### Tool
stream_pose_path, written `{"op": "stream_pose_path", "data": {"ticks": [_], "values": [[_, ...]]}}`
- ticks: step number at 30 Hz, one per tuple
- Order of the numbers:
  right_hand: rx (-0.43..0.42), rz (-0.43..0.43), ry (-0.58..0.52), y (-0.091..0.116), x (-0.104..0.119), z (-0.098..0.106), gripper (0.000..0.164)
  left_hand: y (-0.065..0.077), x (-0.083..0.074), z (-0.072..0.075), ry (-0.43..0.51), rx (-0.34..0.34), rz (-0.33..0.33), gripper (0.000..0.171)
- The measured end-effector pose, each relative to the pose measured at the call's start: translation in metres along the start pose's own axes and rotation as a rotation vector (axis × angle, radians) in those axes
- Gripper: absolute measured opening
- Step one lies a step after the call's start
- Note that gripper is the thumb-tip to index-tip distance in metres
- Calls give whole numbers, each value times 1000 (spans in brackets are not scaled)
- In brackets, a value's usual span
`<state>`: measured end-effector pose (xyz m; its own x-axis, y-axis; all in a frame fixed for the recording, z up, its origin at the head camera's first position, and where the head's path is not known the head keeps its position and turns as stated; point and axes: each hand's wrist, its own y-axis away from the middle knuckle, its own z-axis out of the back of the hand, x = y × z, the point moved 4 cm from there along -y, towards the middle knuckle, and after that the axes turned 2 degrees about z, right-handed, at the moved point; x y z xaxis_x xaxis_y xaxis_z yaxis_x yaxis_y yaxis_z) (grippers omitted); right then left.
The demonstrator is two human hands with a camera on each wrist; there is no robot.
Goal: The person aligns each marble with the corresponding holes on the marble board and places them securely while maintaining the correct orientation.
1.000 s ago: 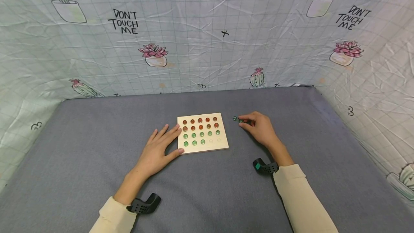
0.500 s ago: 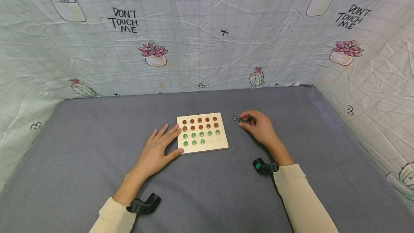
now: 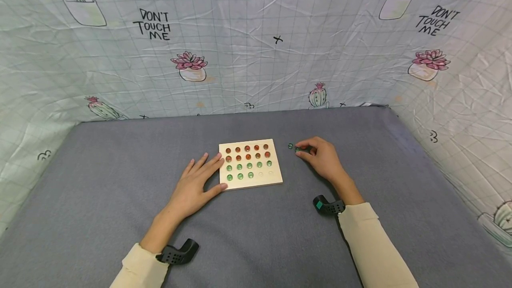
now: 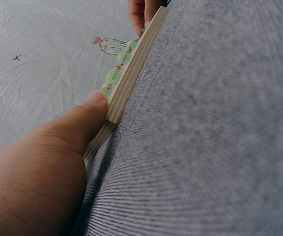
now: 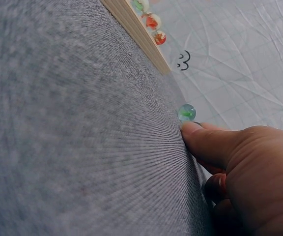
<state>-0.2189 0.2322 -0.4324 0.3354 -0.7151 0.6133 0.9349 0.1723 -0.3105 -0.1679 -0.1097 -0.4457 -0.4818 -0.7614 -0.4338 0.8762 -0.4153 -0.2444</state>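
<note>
A pale wooden board (image 3: 250,184) lies on the cloth, with rows of glass marbles in its hollows. The two far rows hold reddish marbles (image 3: 248,157); the two near rows hold green marbles (image 3: 250,166), and two hollows at the near right are bare. My left hand (image 3: 196,190) rests with spread fingers at the board's left edge, its thumb (image 4: 96,101) against the near corner. To the right of the board, my right hand (image 3: 322,159) pinches a green marble (image 3: 297,149) between thumb and index finger, mostly hidden. A loose green marble (image 3: 290,146) lies just left of those fingertips.
Grey cloth (image 3: 256,243) covers the table. A pale printed sheet (image 3: 248,57) hangs behind it and along the sides. Each wrist wears a black device, on the left (image 3: 178,252) and on the right (image 3: 328,206).
Half a second ago my right index finger was slightly raised off the green marble; now it has come down onto it. The left hand and the board have stayed put.
</note>
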Motion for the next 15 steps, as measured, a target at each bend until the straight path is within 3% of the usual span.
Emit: {"op": "stream_pose_path", "data": {"ticks": [10, 15], "values": [[7, -38, 4, -2, 4, 1, 18, 0, 0, 1, 1, 5, 2, 70], [-1, -17, 0, -3, 11, 4, 20, -1, 0, 2, 0, 5, -3, 70]]}}
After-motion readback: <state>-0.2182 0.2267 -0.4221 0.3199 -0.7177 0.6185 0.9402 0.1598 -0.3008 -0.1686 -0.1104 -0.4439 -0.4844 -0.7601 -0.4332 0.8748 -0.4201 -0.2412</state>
